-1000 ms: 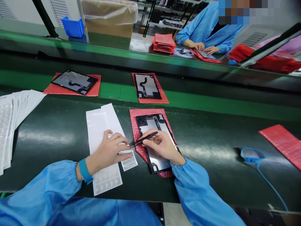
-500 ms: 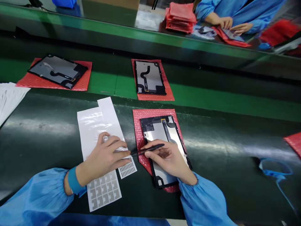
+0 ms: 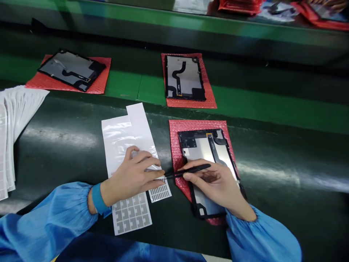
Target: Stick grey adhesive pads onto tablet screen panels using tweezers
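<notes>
My left hand [image 3: 133, 178] presses flat on a white sticker sheet [image 3: 124, 138], its fingertips on a small strip of stickers [image 3: 160, 193]. My right hand [image 3: 218, 183] pinches black tweezers [image 3: 188, 170], whose tips point left at the strip by my left fingers. That hand rests over a black-framed panel [image 3: 207, 149] lying on a red bubble-wrap mat [image 3: 177, 145]. A larger sheet of grey stickers [image 3: 132, 216] sticks out under my left wrist.
Two more panels on red mats [image 3: 188, 78] [image 3: 72, 69] lie on the green belt [image 3: 272, 112] behind. A fanned stack of white sheets [image 3: 11, 120] lies at the left edge. Red bags and a co-worker's items show at the top right.
The view has tilted down and shifted, so everything sits further right. Both hands keep their hold; the tweezers stay at the sticker strip.
</notes>
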`<action>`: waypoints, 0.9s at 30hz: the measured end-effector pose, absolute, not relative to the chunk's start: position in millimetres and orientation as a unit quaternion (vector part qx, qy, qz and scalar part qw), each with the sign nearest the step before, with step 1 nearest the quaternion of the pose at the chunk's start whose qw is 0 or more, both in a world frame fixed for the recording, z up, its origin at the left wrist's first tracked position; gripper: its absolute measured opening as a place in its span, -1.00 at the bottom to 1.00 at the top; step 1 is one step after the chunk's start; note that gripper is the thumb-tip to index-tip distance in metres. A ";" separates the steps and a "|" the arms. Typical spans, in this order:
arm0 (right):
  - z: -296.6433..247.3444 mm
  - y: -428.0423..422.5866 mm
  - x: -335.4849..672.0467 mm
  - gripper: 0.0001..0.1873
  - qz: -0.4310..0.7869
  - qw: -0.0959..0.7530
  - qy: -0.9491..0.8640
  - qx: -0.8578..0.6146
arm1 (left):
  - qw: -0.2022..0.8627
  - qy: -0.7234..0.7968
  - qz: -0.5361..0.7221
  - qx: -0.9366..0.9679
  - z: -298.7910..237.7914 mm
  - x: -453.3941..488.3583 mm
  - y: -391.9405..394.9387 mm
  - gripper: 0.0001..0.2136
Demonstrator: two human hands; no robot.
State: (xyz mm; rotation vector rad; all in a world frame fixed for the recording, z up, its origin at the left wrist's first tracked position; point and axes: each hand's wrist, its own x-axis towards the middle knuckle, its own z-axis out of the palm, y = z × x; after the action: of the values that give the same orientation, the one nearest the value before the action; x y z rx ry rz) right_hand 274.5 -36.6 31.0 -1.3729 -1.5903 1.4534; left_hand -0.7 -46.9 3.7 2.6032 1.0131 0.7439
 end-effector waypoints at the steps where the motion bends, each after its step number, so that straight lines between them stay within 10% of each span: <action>1: 30.7 -36.8 274.0 -0.78 0.539 0.294 -0.597 -0.516 | 0.122 0.348 0.252 0.895 3.5 -1.0 -47.3 -0.80; 27: 33.9 29.8 314.9 -0.50 0.545 0.417 -0.549 -0.478 | 0.082 0.282 0.265 0.919 10.0 24.1 -17.7 -0.82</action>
State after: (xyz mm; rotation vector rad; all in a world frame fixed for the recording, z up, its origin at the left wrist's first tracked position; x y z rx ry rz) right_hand 314.9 29.8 33.9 -1.1991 -1.3778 1.3668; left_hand 24.1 -17.7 10.0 2.7442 0.8420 0.7906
